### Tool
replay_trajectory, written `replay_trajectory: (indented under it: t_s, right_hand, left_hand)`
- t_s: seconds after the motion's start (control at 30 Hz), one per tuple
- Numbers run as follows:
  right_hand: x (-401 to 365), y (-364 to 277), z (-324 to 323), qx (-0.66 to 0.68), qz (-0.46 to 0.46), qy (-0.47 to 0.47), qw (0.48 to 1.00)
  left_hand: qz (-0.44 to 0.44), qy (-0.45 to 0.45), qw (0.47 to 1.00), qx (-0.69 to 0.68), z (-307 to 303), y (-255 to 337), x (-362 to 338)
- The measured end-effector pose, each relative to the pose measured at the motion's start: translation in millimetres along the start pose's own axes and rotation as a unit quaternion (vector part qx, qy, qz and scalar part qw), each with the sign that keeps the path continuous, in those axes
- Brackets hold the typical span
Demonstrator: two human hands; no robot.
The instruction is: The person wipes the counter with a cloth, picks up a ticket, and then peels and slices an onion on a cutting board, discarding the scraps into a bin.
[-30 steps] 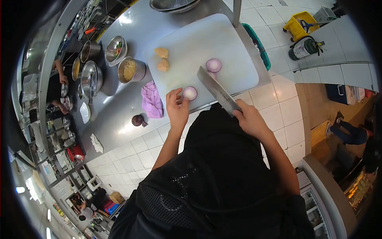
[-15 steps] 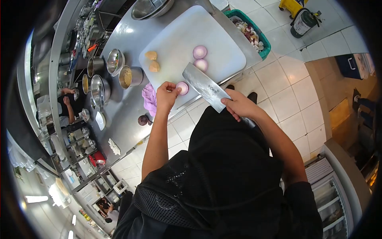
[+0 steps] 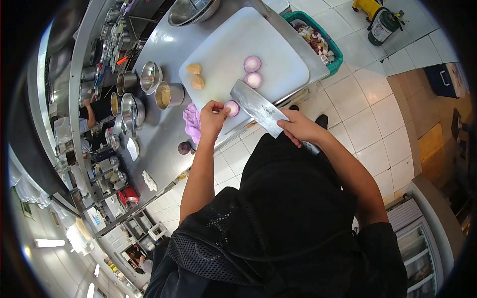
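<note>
One steel table [image 3: 159,134] carries a white cutting board [image 3: 233,44]. A green basket [image 3: 332,49] of scraps hangs off the board's 2 o'clock corner.

Right hand [image 3: 300,129]: fist closed round the handle of the cleaver [image 3: 256,107]. The broad face shows to the camera and the tip points to 10 o'clock.

Left hand [image 3: 212,119]: fingers curled, tips pinching the onion half [image 3: 232,108]. It lies cut face up at the board's near edge, at 9 o'clock of the blade. Whether the blade touches it cannot be told.

A purple cloth [image 3: 193,121] lies at 9 o'clock of the left hand. Two more halves [image 3: 252,63] lie at 1 o'clock of the pinched one. A whole onion [image 3: 184,147] sits on the table at 6 o'clock of the cloth.

Judgement: the step is lining up a cut on the pinched half, with no slice yet visible. The next move calls for the blade turned upright and the fingertips tucked clear of the edge.
</note>
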State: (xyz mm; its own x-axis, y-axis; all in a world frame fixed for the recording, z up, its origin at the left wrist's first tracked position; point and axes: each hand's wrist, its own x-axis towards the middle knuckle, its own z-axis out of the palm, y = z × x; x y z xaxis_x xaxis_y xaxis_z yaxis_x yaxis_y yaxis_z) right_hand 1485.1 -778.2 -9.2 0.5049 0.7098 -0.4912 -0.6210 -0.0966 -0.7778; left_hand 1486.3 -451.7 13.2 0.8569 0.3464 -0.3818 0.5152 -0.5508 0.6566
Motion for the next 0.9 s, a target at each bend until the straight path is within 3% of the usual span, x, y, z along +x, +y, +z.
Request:
replay_trajectory:
  t_s: [0.5,0.9]
  right_hand:
    - [4.4,6.4,3.7,0.041,0.032,-0.022,0.998]
    - [22.9,7.0,12.7,0.036,0.015,-0.024,0.999]
  left_hand:
    - [0.029,-0.007,0.999,0.012,-4.3,-3.4,7.0]
    - [0.002,-0.021,1.0,-0.002,-5.4,0.2,4.1]
